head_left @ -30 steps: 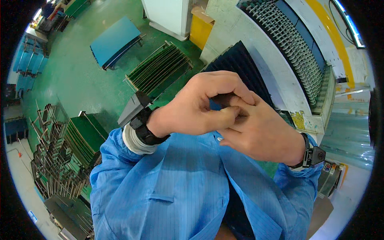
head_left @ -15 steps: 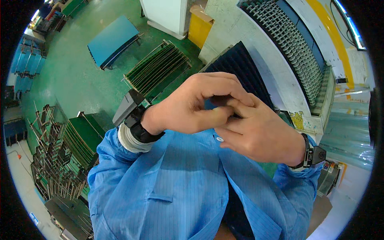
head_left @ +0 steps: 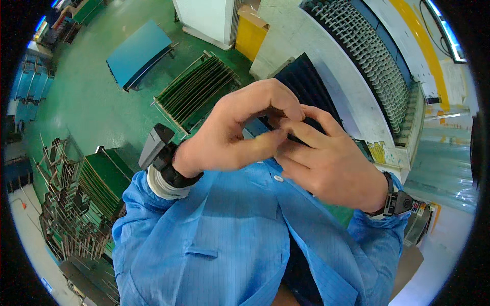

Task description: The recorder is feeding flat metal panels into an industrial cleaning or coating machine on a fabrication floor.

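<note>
Both of my hands meet in front of my chest, over a blue striped work coat with white buttons. My left hand is curled into a ring, its thumb and fingertips closing at the fingers of the other hand. My right hand has bent fingers, with its fingertips tucked against the left ones. Whatever lies between the fingertips, if anything, is hidden or too small to make out. A black strap with a dark grey device sits on the left wrist, and a similar black device on the right.
Beyond the hands stand a rack of upright dark green panels and a blue-topped table. More racks crowd the left. At right runs a machine with rows of rollers. A yellow box stands beside a white cabinet.
My left hand has shifted slightly left and its ring of fingers has widened. The right index finger has lifted a little, and the fingertips still meet.
</note>
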`<state>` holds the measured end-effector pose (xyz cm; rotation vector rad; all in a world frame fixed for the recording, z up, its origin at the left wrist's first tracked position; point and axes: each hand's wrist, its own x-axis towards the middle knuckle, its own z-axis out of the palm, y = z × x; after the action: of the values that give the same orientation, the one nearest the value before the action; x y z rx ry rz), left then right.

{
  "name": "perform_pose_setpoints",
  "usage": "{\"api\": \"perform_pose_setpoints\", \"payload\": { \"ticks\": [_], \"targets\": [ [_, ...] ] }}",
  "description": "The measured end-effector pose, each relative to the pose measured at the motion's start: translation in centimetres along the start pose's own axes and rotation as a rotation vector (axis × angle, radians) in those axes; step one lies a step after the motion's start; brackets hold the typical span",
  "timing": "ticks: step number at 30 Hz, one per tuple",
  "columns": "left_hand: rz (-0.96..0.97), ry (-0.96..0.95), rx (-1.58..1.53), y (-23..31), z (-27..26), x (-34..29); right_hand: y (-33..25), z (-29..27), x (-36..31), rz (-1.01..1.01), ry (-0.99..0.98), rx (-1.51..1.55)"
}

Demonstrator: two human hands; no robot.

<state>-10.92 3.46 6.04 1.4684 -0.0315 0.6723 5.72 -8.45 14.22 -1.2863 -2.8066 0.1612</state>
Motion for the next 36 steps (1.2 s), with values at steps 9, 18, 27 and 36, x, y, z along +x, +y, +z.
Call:
{"api": "perform_pose_setpoints", "payload": {
  "ticks": [9, 18, 27, 36],
  "targets": [
    [0.237, 0.183, 0.387, 0.4, 0.3, -1.3, -0.5, 0.2, 0.2, 0.116, 0.131, -0.038],
    [0.258, 0.079, 0.425, 1.3, 2.0, -1.5, -1.1, 0.3, 0.4, 0.069, 0.113, -0.026],
    [0.22, -0.008, 0.18, 1.7, 2.9, -2.2, -2.1, 0.5, 0.8, -0.033, 0.093, 0.098],
    [0.04, 0.043, 0.055, 2.3, 2.6, -4.6, -2.5, 0.9, 0.8, -0.086, 0.16, 0.154]
  ]
}}
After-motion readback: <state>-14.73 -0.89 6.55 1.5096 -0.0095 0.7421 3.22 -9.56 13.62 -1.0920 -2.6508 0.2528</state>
